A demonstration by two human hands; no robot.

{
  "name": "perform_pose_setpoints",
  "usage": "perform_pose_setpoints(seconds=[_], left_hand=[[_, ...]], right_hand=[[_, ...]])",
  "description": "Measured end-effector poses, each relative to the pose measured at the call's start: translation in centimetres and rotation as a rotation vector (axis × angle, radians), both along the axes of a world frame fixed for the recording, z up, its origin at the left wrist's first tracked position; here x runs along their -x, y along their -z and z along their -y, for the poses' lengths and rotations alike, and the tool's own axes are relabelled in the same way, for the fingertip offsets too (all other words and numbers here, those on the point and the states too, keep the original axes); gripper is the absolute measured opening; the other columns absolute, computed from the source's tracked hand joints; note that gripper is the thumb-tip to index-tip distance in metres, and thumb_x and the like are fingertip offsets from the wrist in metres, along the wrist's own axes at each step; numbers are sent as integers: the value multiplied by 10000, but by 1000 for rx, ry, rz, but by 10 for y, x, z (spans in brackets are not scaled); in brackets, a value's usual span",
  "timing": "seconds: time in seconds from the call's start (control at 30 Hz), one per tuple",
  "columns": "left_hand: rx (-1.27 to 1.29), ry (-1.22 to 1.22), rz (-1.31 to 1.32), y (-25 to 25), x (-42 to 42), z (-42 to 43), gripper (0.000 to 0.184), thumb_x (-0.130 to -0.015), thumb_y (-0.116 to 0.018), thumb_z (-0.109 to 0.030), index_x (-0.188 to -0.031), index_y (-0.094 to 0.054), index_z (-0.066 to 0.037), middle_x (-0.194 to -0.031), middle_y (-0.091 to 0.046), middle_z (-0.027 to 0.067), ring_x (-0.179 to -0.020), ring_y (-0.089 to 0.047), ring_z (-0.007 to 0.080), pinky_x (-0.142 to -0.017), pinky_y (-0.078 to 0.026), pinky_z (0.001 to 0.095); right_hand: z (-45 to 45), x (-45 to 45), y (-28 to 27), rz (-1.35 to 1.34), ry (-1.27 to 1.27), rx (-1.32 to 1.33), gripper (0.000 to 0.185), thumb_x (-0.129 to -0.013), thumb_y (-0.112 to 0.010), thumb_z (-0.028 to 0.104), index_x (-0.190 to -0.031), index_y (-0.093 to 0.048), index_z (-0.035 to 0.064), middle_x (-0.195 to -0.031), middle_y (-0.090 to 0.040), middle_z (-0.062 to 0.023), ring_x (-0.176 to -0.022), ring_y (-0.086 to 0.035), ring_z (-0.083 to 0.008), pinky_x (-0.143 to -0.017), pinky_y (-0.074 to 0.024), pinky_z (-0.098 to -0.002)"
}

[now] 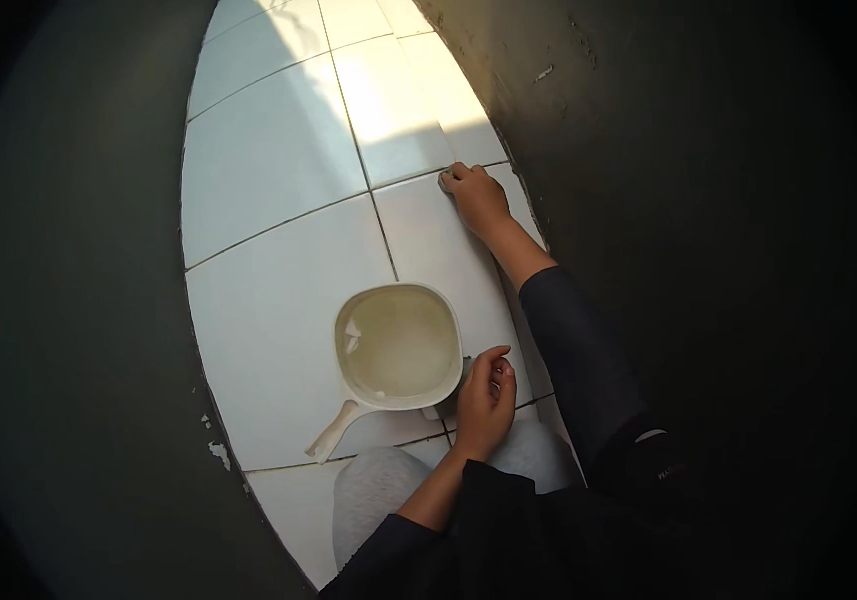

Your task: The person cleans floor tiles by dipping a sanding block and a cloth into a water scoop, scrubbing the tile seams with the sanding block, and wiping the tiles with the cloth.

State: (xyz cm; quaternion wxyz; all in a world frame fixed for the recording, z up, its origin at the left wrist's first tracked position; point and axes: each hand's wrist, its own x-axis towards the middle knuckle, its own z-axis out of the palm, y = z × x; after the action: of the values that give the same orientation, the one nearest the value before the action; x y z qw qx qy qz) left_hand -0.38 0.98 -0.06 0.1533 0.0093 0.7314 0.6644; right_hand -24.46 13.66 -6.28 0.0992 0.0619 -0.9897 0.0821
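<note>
A pale square pan (398, 342) with cloudy liquid in it sits on white tiles, its handle pointing to the lower left. Just right of the pan is my left hand (485, 408), its fingers loosely curled and somewhat apart, with nothing visible in them. A small dark thing shows between this hand and the pan's rim, too hidden to name. Farther ahead, my right hand (478, 197) is closed round a small grey piece (445, 182), which touches the tiles beside a grout line.
White tiles (278, 330) form a strip between dark grey surfaces (78, 300) on both sides. Sunlight falls on the far tiles. Light grey fabric over the person's legs (373, 495) shows below the pan. Pale flakes (219, 455) lie at the left edge.
</note>
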Motion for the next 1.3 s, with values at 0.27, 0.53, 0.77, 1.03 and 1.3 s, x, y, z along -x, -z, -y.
perform_pose_setpoints(seconds=[0.27,0.53,0.77,1.03,1.3], left_hand=[[-29,-9,-25,2,-1,2,250,-907,-499,-102,-1134,-535,-5,-863,-549,47,-677,-501,91,-575,-407,223],[-22,24,-191,-8,-11,20,261,-888,-520,-83,-1140,-532,-18,-849,-551,47,-680,-504,97,-581,-411,228],[-36,-24,-252,-16,-39,44,247,-909,-518,-82,-1148,-512,-19,-872,-540,24,-701,-506,76,-621,-416,209],[-244,-53,-202,-44,-97,93,259,-911,-515,-61,-1166,-485,-30,-868,-520,31,-704,-531,84,-626,-462,226],[-231,-111,-309,-47,-113,113,246,-888,-526,-51,-1132,-512,-22,-916,-560,51,-734,-576,104,-614,-480,237]], right_hand=[[-13,-82,-3,-13,-128,-50,233,-789,-547,36,-1011,-612,64,-991,-567,-37,-798,-574,-239,-702,-522,-345],[-17,-208,-9,143,-158,-45,209,-785,-548,72,-991,-588,76,-974,-556,-28,-790,-577,-232,-671,-532,-346],[-35,-295,-27,358,-314,-21,224,-845,-551,180,-1043,-601,87,-979,-588,-51,-827,-586,-286,-717,-512,-381],[-41,-340,-61,518,17,112,280,-799,-596,165,-1052,-616,47,-945,-615,-147,-853,-611,-343,-767,-491,-421],[-22,-420,-122,-389,253,700,412,-778,-496,-65,-1182,-557,-13,-1067,-573,-162,-978,-578,-306,-856,-461,-353]])
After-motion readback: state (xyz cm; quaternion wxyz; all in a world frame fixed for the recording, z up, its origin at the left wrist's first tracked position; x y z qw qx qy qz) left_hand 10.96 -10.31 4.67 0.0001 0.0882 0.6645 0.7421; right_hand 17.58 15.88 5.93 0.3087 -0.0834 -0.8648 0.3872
